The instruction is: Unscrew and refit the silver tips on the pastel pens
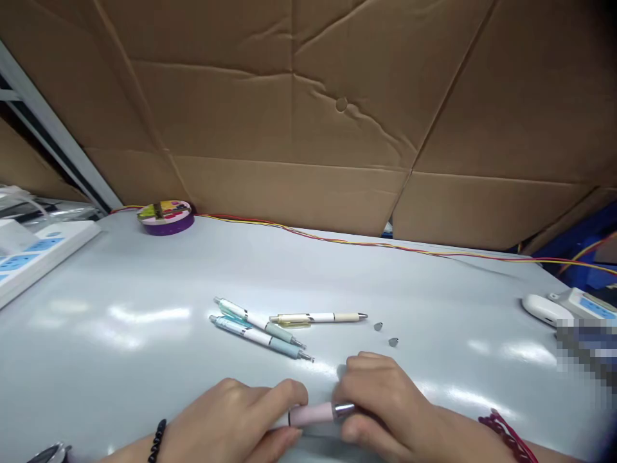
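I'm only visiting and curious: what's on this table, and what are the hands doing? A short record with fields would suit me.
Left hand: closed around the barrel of a pink pen
Right hand: gripping the same pen at its silver tip end
Lying loose beyond the hands: teal pen, blue pen, yellow pen
Beside them: two small metal tips
Far left: purple tape roll, white power strip
Back edge: red-and-yellow wire along a cardboard wall
Surface: glossy pale grey table
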### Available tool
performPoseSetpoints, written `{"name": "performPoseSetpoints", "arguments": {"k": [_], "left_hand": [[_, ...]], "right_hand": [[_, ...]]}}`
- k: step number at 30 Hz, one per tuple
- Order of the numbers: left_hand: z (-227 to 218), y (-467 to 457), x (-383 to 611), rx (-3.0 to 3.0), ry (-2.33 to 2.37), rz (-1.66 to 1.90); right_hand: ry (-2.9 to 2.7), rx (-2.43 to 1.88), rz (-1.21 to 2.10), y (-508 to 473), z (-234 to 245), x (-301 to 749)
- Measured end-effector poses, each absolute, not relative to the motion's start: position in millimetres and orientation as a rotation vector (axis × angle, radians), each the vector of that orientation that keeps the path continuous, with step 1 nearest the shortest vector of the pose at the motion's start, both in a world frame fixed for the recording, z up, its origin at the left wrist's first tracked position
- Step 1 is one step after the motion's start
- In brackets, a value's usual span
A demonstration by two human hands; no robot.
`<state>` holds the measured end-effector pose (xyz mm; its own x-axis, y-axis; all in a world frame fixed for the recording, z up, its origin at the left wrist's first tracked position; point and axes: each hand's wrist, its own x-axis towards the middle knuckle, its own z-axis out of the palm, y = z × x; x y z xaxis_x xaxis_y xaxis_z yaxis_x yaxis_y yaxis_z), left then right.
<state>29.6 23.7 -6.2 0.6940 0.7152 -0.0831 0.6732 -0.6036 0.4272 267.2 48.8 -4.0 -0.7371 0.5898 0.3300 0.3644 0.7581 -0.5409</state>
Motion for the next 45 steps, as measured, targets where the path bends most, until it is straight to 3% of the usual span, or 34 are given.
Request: {"name": "performPoseSetpoints", "arguments": {"k": [12,27,35,45], "left_hand": [[-5.0,25.2,30.8,2.458,1.081,0.103],[13.7,25.6,35.0,2.439,1.078,0.01],[24.6,24.8,35.5,2.351,1.093,0.015],[16.8,20.0,39.6,2.428,1.167,-0.03]], "right_hand": [[-2.334,-0.615,0.681,47.4,-1.5,268.8],[-2.494,-0.684,0.355,47.5,-3.4,265.0],[-2.395,-0.525,0.516,47.0,-8.5,272.1],[-2.485,-0.639,0.17,44.8,-7.2,265.5]]}}
